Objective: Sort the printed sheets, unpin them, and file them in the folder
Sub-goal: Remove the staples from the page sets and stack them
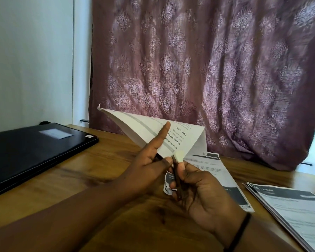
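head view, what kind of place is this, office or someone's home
Likely a home desk or study corner. A wooden table stands against a patterned purple curtain, with a closed black folder and printed sheets on it. It could also be a small office.

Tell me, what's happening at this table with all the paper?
A person is working on a set of printed sheets held up over the wooden table. The left hand grips the sheets near a corner, index finger stretched along the page, while the right hand holds a thin dark tool at that corner, seemingly to unpin it. More sheets lie flat behind, a stack sits at the right, and a black folder lies closed on the left.
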